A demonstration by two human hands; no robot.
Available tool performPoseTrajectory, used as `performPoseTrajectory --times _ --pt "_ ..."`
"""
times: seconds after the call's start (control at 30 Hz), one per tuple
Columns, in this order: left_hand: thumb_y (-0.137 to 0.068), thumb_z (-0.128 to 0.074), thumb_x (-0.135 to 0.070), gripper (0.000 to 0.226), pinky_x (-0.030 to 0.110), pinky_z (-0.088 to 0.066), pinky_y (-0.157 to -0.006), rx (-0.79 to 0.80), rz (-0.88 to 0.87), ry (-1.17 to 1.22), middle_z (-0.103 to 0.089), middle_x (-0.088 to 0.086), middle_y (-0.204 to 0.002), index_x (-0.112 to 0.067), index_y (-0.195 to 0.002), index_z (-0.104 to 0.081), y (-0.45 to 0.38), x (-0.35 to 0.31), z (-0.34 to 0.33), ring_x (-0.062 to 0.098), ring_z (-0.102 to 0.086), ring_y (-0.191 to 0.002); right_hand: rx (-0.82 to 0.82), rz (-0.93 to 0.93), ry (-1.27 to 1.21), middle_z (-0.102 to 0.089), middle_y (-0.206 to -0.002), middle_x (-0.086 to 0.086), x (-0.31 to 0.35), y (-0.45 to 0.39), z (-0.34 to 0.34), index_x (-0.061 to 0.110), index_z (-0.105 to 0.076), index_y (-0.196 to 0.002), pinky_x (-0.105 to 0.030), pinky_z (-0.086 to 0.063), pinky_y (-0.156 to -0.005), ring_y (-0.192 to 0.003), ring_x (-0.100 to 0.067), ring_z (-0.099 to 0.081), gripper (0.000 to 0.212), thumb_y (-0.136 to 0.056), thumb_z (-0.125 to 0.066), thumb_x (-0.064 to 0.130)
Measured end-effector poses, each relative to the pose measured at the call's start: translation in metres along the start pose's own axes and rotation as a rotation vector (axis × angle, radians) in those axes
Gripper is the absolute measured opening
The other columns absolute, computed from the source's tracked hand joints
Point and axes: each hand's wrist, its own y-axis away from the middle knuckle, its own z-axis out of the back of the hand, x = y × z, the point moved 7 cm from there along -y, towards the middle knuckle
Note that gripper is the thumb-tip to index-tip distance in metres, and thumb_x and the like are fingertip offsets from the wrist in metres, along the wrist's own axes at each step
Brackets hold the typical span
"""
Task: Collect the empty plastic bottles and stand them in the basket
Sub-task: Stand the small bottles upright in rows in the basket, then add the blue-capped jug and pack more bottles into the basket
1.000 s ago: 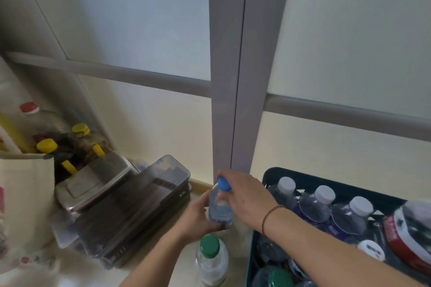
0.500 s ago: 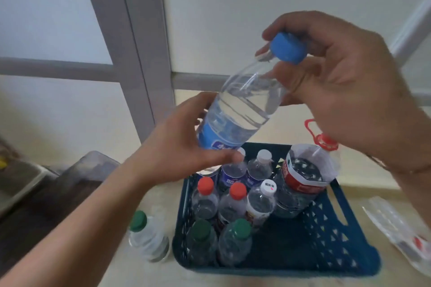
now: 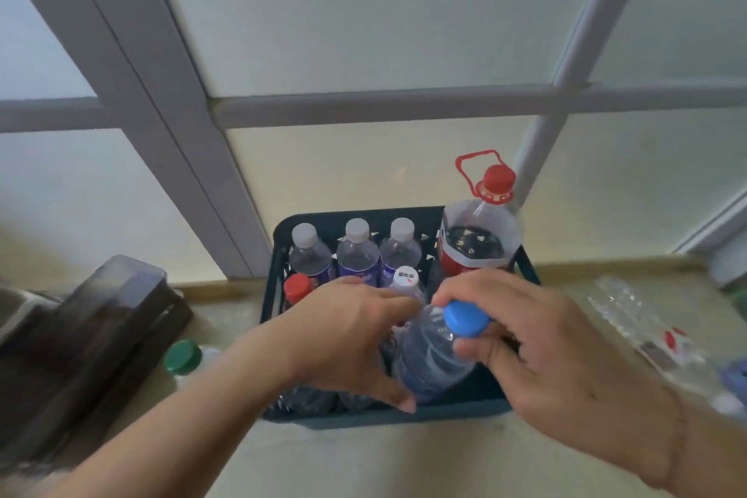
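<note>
Both hands on the bottle (image 3: 430, 360) over the basket (image 3: 404, 418), left hand (image 3: 343, 340) wrapped round its body, right hand (image 3: 537, 348) pinching the blue cap (image 3: 465, 319), bottle tilted, its base hidden behind the left thumb, near-row bottles hidden under the wrists

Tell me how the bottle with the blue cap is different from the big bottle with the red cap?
The blue-capped bottle is small and slim; the red-capped jug is far wider. The blue-capped bottle leans, held over the basket by the left hand and right hand; the jug stands upright in the back right corner, untouched. Only the jug has a red loop handle. Both are clear plastic with caps on.
</note>
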Motion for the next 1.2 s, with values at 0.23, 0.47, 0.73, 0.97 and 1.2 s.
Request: performPoseTrajectory --times 0.23,0.47,0.73,0.97,1.2 --pt "-0.077 -0.056 -0.057 0.045 0.036 -0.052 -0.067 -0.073 -0.031 -0.185 -0.067 -0.008 -0.094 -0.031 -0.114 -0.059 0.013 0.013 -0.029 0.021 -0.064 -0.080 0.074 -0.127 -0.078 -0.055 -0.109 0.025 -0.042 0.006 -0.066 0.039 -0.055 -0.110 -0.013 -0.048 -0.081 -0.092 0.003 -0.057 0.044 -0.083 -0.073 0.009" --pt "-0.054 -0.076 -0.053 0.043 0.019 -0.034 -0.047 -0.135 -0.026 -0.098 -0.066 -0.015 -0.079 -0.035 -0.089 -0.060 0.018 0.025 -0.036 0.012 -0.060 -0.061 0.213 -0.205 -0.025 -0.050 -0.109 0.021 -0.055 -0.002 -0.093 0.032 -0.053 -0.108 -0.025 -0.046 -0.086 -0.094 -0.010 -0.053 0.029 -0.088 -0.069 0.019" --pt "-0.059 -0.068 -0.063 0.045 0.020 -0.038 -0.048 -0.166 0.024 -0.126 -0.069 -0.019 -0.083 -0.038 -0.096 -0.066 0.026 0.021 -0.026 0.007 -0.065 -0.068 0.198 -0.236 0.001 -0.055 -0.114 0.021 -0.067 -0.007 -0.096 0.036 -0.053 -0.114 -0.030 -0.049 -0.092 -0.102 -0.008 -0.055 0.031 -0.087 -0.069 0.035" --pt "-0.075 -0.068 -0.057 0.043 0.034 -0.056 -0.077 -0.500 0.092 0.000 -0.068 -0.012 -0.112 -0.029 -0.108 -0.068 0.033 -0.009 -0.007 0.015 -0.064 -0.098 0.193 -0.242 0.013 -0.049 -0.130 0.024 -0.073 0.010 -0.083 0.041 -0.044 -0.130 -0.027 -0.047 -0.101 -0.116 0.000 -0.051 0.048 -0.087 -0.064 0.048" --pt "-0.077 -0.071 -0.021 0.016 0.027 -0.050 -0.084 -1.060 -0.188 0.571 -0.071 0.001 -0.097 -0.008 -0.084 -0.074 -0.027 -0.137 0.009 0.019 -0.067 -0.093 -0.257 -0.382 -0.056 -0.063 -0.116 0.020 -0.118 0.105 0.028 0.030 -0.062 -0.108 -0.027 -0.052 -0.092 -0.111 -0.001 -0.061 0.024 -0.088 -0.065 0.042"
